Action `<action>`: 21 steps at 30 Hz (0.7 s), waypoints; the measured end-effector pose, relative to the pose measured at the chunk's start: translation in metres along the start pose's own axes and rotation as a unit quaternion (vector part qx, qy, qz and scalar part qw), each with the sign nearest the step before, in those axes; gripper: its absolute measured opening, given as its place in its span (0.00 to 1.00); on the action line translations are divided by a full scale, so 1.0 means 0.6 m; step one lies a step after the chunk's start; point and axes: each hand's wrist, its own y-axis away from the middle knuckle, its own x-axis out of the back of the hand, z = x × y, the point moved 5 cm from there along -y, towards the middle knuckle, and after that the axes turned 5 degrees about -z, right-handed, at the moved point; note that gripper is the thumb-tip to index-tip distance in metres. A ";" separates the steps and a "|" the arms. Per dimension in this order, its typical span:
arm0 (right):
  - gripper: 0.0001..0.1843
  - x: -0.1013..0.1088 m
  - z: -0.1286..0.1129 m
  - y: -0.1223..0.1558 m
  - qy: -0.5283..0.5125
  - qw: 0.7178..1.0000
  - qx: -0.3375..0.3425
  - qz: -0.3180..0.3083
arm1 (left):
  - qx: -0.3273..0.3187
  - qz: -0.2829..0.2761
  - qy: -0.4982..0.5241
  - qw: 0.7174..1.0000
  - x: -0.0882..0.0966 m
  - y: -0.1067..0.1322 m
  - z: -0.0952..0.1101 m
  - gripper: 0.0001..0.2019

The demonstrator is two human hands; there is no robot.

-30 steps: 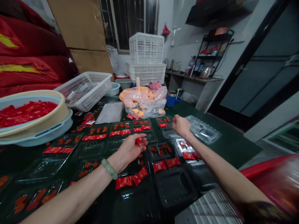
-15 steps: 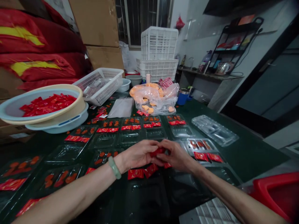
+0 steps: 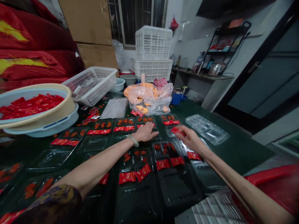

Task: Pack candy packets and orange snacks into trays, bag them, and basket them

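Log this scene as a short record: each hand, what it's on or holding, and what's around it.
Left hand: flat on a plastic tray
Right hand: pinching a red sachet
Left wrist: green bangle
Nearby: clear tray, bag of orange pieces, basin of red sachets

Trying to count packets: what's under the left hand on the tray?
The left hand rests on a plastic tray, with red sachets showing just past its fingers. Whatever lies directly beneath the palm is covered and cannot be seen.
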 end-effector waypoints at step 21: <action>0.17 0.122 0.100 -0.055 -0.204 0.959 -0.136 0.144 | -0.083 0.000 -0.007 0.997 -0.016 -0.130 0.102 0.28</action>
